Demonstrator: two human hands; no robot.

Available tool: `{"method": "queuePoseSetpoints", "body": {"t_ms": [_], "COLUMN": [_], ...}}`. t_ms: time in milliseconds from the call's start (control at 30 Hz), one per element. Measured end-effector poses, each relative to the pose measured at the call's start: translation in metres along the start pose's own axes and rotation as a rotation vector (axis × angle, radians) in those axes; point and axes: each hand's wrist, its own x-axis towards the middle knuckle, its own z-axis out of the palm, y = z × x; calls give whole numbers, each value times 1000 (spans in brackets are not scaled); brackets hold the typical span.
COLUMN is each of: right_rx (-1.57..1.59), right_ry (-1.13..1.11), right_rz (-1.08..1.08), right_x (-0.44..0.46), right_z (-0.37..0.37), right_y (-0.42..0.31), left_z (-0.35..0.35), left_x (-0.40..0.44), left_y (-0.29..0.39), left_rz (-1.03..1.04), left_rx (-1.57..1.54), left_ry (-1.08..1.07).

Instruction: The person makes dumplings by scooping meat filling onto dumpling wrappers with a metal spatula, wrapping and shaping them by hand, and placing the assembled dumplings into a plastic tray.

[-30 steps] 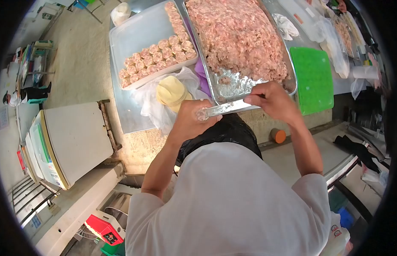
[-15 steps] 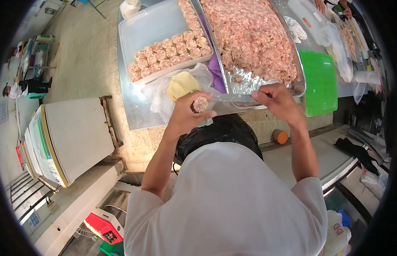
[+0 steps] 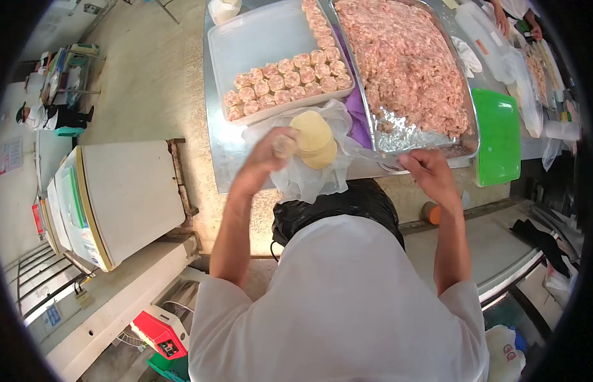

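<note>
My left hand (image 3: 268, 156) is curled round a filled dumpling (image 3: 284, 147), blurred by motion, just left of a stack of round yellow wrappers (image 3: 317, 143). The wrappers lie on a crumpled white plastic bag (image 3: 338, 181). My right hand (image 3: 430, 175) grips a flat spreading blade (image 3: 376, 155), its tip pointing left toward the bag. Beyond that hand is a metal tray (image 3: 476, 130) heaped with minced meat (image 3: 405, 63). Rows of open-topped dumplings (image 3: 290, 79) sit inside a clear plastic container (image 3: 258, 44) behind the wrappers.
A purple cloth (image 3: 358, 121) lies between container and tray. A green board or lid (image 3: 498, 137) is right of the tray. A black bag (image 3: 338, 207) hangs at the table's front edge. Another person's hands (image 3: 502, 22) show at the far right.
My left hand has drawn left, away from the blade, with the dumpling, uncovering more of the wrappers. The right hand keeps the blade low by the tray's front. The whole view has shifted.
</note>
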Motion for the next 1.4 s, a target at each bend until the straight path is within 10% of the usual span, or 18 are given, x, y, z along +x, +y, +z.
{"method": "queuePoseSetpoints", "body": {"t_ms": [200,400,600,800,1400], "right_rx": [173,201,223,165,171], "right_ry": [-56,-115,-36,-16,-24], "right_rz": [88,58,121,129,102], "right_x": [-17,-26,-41,-44,-48], "right_z": [23,44,42,44,50], "right_y": [6,4,16,7,11], "left_z": [-88,-142,-126,-143,-127], "left_x": [17,71,72,93,91], "left_y": [89,102,123,103,112], "left_rz": [-11,113,-182,232,-66], "left_rx": [680,1166,1082,1363,1415], "left_ry": [397,201,288,176,221]}}
